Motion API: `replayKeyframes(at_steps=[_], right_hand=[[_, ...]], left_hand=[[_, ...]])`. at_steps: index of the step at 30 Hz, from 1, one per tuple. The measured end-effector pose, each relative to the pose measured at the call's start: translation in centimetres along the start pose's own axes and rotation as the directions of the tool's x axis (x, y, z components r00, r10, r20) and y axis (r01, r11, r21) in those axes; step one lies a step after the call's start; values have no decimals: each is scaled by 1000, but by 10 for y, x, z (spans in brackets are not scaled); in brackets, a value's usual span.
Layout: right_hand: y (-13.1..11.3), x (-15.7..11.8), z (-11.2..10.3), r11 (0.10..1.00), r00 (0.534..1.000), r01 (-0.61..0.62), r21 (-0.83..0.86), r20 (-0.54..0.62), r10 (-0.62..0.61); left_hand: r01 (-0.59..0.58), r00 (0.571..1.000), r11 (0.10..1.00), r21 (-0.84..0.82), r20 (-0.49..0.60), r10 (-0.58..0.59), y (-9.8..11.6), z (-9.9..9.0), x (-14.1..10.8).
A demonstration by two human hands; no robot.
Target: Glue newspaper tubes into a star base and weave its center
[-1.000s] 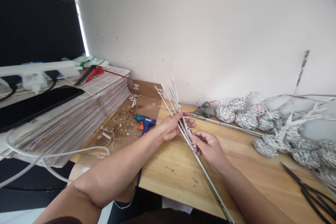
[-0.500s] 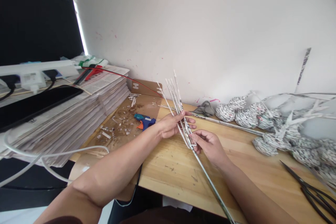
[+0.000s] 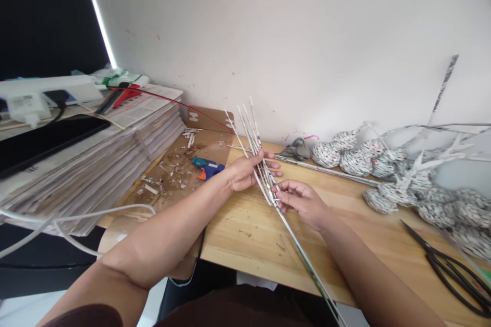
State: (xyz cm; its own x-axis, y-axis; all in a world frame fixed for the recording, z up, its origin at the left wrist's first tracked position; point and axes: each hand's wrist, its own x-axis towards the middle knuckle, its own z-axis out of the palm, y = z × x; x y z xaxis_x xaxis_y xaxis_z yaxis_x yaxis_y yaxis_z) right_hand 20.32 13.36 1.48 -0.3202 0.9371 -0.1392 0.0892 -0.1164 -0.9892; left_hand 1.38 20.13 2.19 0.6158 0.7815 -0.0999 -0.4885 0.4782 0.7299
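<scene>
Several thin rolled-paper sticks (image 3: pixel 249 132) fan upward above the table, bundled between my two hands. My left hand (image 3: pixel 248 169) is closed around their middle, thumb pressed on them and the other fingers behind. My right hand (image 3: pixel 299 199) pinches the lower end of the bundle, where the sticks bend or come together. From there one long paper stick (image 3: pixel 307 260) slants down past the table's front edge toward my body. What exactly lies under the right fingertips is partly hidden.
A blue glue gun (image 3: pixel 209 168) lies on scrap-strewn cardboard at left. Stacked newspapers (image 3: pixel 153 133) carry a phone (image 3: pixel 53 140) and power strip (image 3: pixel 53 93). Woven paper balls (image 3: pixel 356 161) line the wall at right, with black scissors (image 3: pixel 448 265) in front and a grey cloth (image 3: pixel 296 149) behind my hands.
The view has shifted a little, so most things sit slightly higher and further left. Both hands keep their hold on the paper sticks, with only slight finger movement on the right.
</scene>
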Motion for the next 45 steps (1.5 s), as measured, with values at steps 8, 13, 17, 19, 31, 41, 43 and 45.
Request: replayKeyframes(at_steps=[8,13,17,19,31,41,43,45], right_hand=[[-1,0,-5,994,994,-82,-68,68,86],[0,1,-2,992,995,-70,-103,57,76],[-2,-1,1,983,995,-57,-176,75,71],[-4,-2,2,973,993,-72,-217,80,91],[0,-2,5,988,991,-90,-125,90,101],[4,-1,9,995,998,-58,-78,-25,56],[4,-1,10,989,999,-47,-139,-35,42],[6,-2,11,982,999,-21,-185,-28,16]], left_hand=[[-28,999,1000,-9,-37,28,3,-1,0],[-20,999,1000,-1,-30,20,2,1,0],[-11,1000,1000,-1,-26,11,0,3,-2],[-1,1000,1000,-6,-22,1,-1,4,-2],[26,998,999,-19,-49,-27,-4,4,0],[-26,999,1000,4,-43,26,-4,5,-1],[-38,996,999,26,-76,40,-5,6,-1],[-46,992,998,53,-114,52,-7,6,-1]])
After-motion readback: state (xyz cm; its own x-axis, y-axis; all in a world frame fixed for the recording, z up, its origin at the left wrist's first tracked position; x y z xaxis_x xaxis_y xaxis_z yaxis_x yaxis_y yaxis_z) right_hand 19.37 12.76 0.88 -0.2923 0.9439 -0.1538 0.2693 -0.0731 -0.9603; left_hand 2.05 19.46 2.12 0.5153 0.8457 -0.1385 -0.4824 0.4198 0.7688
